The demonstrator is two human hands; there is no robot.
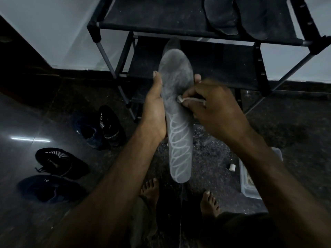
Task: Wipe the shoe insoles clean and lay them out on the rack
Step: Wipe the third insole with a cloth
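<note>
From the head view, the left hand (155, 106) has its grip wrapped around a long grey foam insole (176, 111) with pale looping lines near its heel, thumb on one edge and fingertips showing past the other, holding it in the air in front of the black fabric-shelved rack (179, 25). The right hand (213, 106) pinches a small white cloth (180, 99) against the insole's right edge at mid-length. Two dark insoles (232, 17) lie side by side on the rack's top shelf. On the dark floor, left, sit four dark sneakers (60, 163); right, a clear plastic tub (250, 187).
</note>
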